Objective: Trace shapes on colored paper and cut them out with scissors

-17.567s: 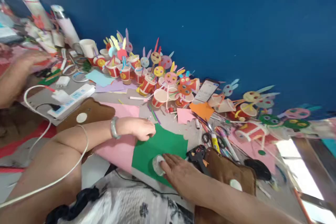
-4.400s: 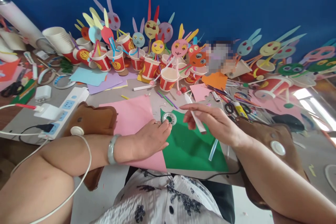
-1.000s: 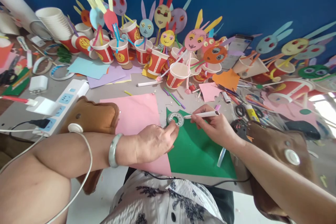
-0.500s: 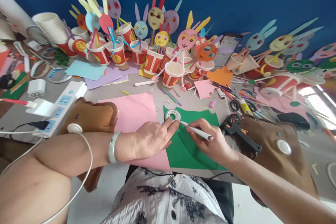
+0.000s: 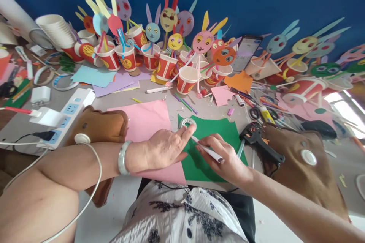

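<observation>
A white ring, which looks like a roll of tape (image 5: 184, 120), lies flat on the green paper (image 5: 221, 129) near its upper left corner. My left hand (image 5: 167, 146) reaches in from the left with fingers stretched out, the fingertips pressing on the ring's lower right edge. Between the thumb and fingers of my right hand (image 5: 225, 157) is a white marker (image 5: 209, 152), tilted, its tip close to the ring's lower edge beside my left fingers. The tip itself is partly hidden by those fingers. Under my left hand lies a sheet of pink paper (image 5: 148, 117), overlapping the green one's left side.
Red paper cups (image 5: 186, 79) with paper rabbit figures line the back. A power strip (image 5: 67, 117) and a brown cushion (image 5: 99, 125) sit at left, with a white cable over my left forearm. On the right are a black glue gun (image 5: 262, 144) and another brown cushion (image 5: 302, 159).
My right hand and the marker have shifted slightly down and left, the tip moving along the ring's lower edge. My left fingers have shifted slightly; the ring stays in place.
</observation>
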A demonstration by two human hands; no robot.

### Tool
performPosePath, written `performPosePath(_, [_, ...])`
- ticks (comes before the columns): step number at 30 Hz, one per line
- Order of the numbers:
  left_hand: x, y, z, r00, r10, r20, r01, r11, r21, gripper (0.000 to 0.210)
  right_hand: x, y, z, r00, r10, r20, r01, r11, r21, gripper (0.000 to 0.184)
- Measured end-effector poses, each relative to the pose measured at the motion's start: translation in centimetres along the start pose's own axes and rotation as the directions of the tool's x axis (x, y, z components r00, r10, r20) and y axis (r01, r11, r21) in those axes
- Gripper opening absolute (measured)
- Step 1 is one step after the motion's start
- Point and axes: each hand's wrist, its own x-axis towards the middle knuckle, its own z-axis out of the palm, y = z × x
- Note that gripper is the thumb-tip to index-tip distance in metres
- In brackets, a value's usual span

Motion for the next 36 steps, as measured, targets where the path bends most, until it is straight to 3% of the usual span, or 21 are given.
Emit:
performPosePath(5, [0.2, -0.8, -0.4, 1.000, 0.005, 0.029, 0.001, 0.985, -0.173, 0.080, 0.2, -0.2, 0.2, 0.982, -0.190, 0.013, 0.190, 0.978, -0.080, 0.008])
performPosePath(10, [0.4, -1.2, -0.5, 1.000, -0.013, 0.008, 0.015, 0.974, -0.226, 0.084, 0.6, -0.5, 0.9, 0.914, -0.359, 0.187, 0.393, 0.899, -0.196, 0.055])
performPosePath(13, [0.5, -1.4, -0.2, 1.000, -0.014, 0.000, 0.014, 0.973, -0.229, 0.087, 1.2, -0.8, 1.4, 0.894, -0.395, 0.210, 0.443, 0.848, -0.290, 0.059])
performPosePath(23, [0.6, -1.5, -0.2, 1.000, -0.005, 0.013, 0.007, 0.971, -0.238, 0.091, 2.1, -1.2, 2.3, 0.903, -0.366, 0.225, 0.430, 0.790, -0.437, 0.035])
performPosePath(36, [0.5, -1.4, 0.1, 1.000, -0.020, 0.018, 0.024, 0.976, -0.215, 0.092, 2.0, -1.3, 2.0, 0.909, -0.345, 0.235, 0.414, 0.811, -0.414, 0.036])
